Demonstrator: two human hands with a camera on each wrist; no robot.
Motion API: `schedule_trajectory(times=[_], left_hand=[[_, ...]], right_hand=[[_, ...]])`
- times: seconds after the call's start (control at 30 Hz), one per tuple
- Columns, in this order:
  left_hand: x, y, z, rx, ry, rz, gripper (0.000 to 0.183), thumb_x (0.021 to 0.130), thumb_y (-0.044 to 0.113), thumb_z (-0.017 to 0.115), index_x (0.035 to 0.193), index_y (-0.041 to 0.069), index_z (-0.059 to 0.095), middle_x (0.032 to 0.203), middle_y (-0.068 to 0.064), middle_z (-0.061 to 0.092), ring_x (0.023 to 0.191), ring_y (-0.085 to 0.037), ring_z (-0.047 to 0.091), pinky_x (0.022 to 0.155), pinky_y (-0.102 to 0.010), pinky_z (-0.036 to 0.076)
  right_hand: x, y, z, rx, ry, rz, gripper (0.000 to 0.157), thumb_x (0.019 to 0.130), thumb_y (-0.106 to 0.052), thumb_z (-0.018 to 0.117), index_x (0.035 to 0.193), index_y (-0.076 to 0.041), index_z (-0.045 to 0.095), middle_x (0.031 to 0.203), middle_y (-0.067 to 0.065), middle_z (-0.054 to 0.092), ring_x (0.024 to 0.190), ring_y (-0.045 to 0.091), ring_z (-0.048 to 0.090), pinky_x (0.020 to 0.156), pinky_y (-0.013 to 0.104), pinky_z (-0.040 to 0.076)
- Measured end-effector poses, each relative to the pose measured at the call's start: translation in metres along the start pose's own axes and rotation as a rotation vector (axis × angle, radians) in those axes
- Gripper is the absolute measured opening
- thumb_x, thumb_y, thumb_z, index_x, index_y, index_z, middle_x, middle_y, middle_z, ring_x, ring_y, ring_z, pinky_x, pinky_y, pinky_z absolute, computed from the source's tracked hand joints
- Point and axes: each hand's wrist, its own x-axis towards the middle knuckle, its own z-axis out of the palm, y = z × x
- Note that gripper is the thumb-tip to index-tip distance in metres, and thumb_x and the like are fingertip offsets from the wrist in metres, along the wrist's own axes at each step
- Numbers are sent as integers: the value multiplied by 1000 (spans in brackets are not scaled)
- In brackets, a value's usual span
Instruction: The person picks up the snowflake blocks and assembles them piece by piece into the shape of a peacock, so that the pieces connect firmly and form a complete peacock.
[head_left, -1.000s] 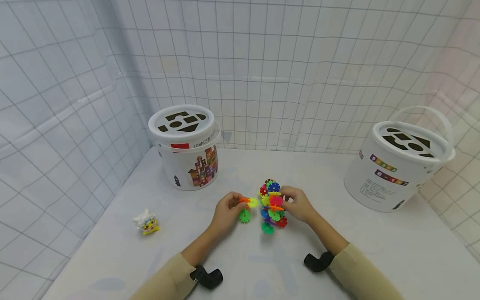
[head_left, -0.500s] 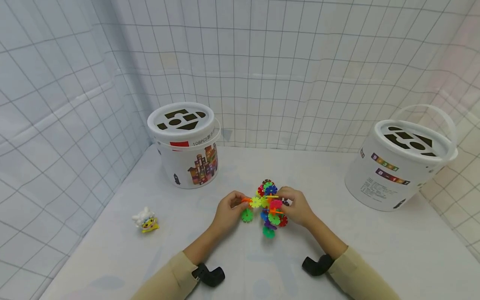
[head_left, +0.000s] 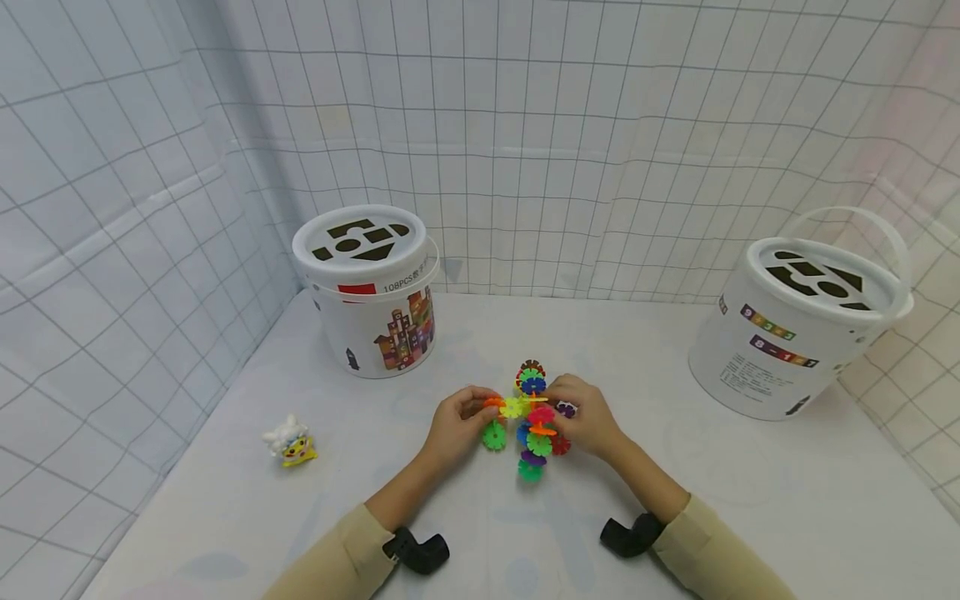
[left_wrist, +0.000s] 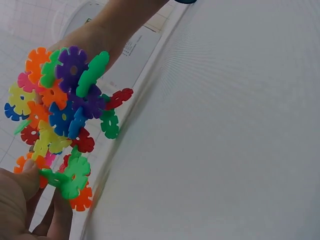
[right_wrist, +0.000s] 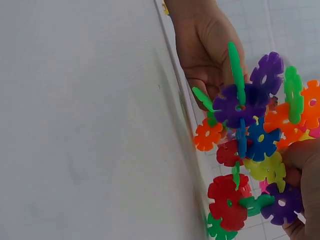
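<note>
Between the two hands is a colourful cluster of interlocking plastic flower discs (head_left: 539,443), in blue, green, red, purple, yellow and orange. My right hand (head_left: 588,418) grips it from the right, fingers curled at its yellow and pink discs. My left hand (head_left: 453,427) pinches an orange disc on a smaller joined group, which includes a green disc (head_left: 494,436) and a yellow disc (head_left: 513,407). That yellow disc meets the larger cluster's left side. In the left wrist view, the left thumb (left_wrist: 27,177) presses on the orange disc beside a green disc (left_wrist: 75,176).
A white lidded bucket (head_left: 352,325) stands at back left, and another bucket (head_left: 765,350) at back right. A small white-and-yellow toy figure (head_left: 292,442) lies on the white table (head_left: 360,442) at left. A grid-patterned sheet (head_left: 540,167) hangs behind.
The small group and the larger cluster have come together; a gap separated them a second ago. My right hand has shifted slightly left with the cluster, while the left hand has hardly moved.
</note>
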Motion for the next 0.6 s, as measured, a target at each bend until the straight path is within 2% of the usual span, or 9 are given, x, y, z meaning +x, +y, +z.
schedule_trajectory(times=[0.13,0.27,0.43,0.6], left_hand=[[0,2,-1,-46,-34,-48,19,92,2,65,106,-10,69,100,-19,71,86,-9,65,77,-20,52],[-1,5,-1,-77,-25,-77,17,90,-4,65,103,-14,69,100,-23,70,83,-6,64,74,-20,52],[-3,4,5,-120,35,-89,16,88,-4,68,101,-13,69,102,-24,70,83,-5,64,74,-19,51],[-1,1,10,-114,60,-57,17,88,0,69,101,-11,71,102,-20,71,86,-9,65,76,-20,52]], right_hand=[[1,-13,0,1,28,-7,25,67,18,61,86,7,72,86,12,65,80,27,57,70,30,53],[3,-27,2,16,56,-25,26,66,23,58,85,12,70,85,19,64,76,31,57,63,35,54],[-4,-9,12,-12,94,-2,28,66,24,62,89,11,72,87,18,67,78,31,61,65,33,56],[-6,-2,13,-5,113,50,25,72,18,65,92,7,73,90,13,68,80,27,62,65,31,56]])
